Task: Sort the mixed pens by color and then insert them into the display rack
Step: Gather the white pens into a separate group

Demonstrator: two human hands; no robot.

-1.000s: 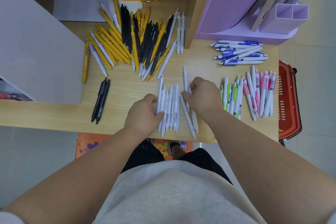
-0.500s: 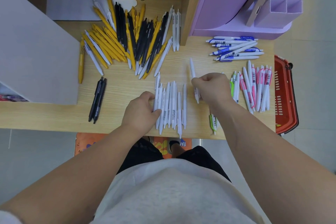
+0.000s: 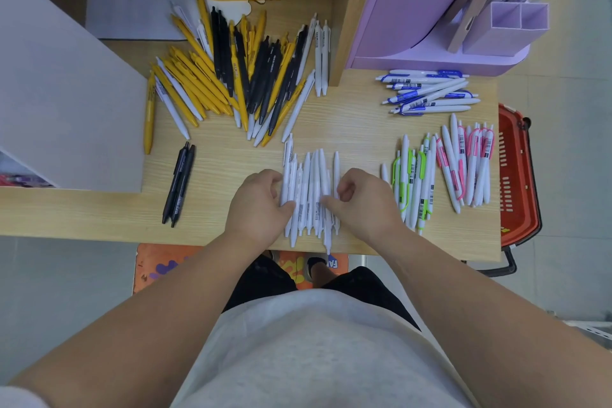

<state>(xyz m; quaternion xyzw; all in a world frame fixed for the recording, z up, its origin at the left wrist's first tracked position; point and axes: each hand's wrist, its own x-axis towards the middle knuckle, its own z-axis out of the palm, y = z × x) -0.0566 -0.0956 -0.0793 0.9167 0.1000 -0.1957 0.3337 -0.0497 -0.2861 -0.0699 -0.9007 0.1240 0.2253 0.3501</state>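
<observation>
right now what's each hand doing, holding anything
Left hand: fingers curled against the left side of the white pens, pressing, not lifting.
Right hand: same on the right side.

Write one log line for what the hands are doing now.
left hand and right hand: squeezing white pens together | mixed pile: unsorted | rack: waiting

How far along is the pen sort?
Done: blue-clip, green-clip, pink-clip groups and two black pens lie apart. In hand: left hand and right hand squaring the white pens. Left: mixed yellow/black/white pile, then all racking into the purple rack.
</observation>
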